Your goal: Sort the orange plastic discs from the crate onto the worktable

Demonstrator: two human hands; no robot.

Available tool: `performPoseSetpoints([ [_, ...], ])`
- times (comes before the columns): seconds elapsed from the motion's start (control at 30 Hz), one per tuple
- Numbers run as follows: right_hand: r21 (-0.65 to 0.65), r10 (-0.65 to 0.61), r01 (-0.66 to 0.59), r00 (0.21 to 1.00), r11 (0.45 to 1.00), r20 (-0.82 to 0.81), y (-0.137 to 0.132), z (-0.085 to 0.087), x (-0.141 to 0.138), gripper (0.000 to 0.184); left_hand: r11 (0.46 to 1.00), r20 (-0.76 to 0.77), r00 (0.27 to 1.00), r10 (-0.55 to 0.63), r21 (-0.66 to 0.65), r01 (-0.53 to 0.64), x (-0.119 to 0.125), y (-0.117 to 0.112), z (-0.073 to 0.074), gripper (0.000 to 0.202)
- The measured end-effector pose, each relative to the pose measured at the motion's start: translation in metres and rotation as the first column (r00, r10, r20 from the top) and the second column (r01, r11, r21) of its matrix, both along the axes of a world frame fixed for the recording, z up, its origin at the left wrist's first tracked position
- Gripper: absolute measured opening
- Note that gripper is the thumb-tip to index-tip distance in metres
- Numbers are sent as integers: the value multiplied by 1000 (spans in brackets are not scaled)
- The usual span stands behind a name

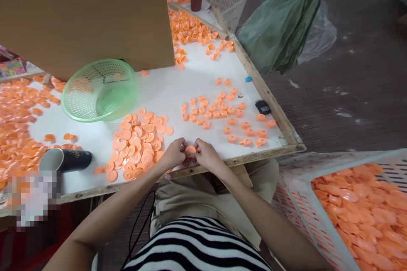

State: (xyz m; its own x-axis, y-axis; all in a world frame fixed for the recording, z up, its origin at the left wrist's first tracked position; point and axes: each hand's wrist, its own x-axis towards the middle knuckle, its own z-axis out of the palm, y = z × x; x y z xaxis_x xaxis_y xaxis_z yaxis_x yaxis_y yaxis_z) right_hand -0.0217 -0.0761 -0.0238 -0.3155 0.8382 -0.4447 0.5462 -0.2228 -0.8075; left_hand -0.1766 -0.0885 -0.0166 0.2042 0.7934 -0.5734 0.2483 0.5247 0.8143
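Note:
Close to the table's front edge, my left hand (175,152) and my right hand (205,152) pinch one orange plastic disc (190,149) between them. Both hands have their fingers closed at its sides, and part of it is hidden by the fingertips. Just left of my left hand lies a heap of flat round orange discs (136,146), each with a ring in the middle. Small orange cup-like pieces (219,108) are scattered on the white tabletop beyond my right hand.
A green mesh basket (71,108) and a dark cup (76,160) on its side stand left. A cardboard sheet (95,12) blocks the back. Wooden strips (267,93) edge the table. A white crate (295,190) of orange pieces is at right; a green sack (282,21) hangs beyond.

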Motion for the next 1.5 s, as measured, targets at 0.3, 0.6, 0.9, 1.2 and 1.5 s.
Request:
performPoseSetpoints([
  [0.3,-236,-58,17,985,972,-165,7,12,2,27,994,76,997,32,-111,-24,1,7,7,34],
  [0.6,-187,-87,39,963,982,-254,4,10,8,23,996,67,998,11,-88,-5,1,8,8,21],
  [0.9,-179,-56,50,998,983,-29,11,15,-2,17,991,-26,999,30,-127,-33,10,11,12,15],
  [1.2,-148,-59,45,993,988,-97,13,6,-2,14,993,-64,992,106,-46,-109,12,6,6,14],
  [1.5,55,-227,251,934,966,-277,-21,15,19,15,985,122,989,87,138,-104,30,-11,17,31],
])
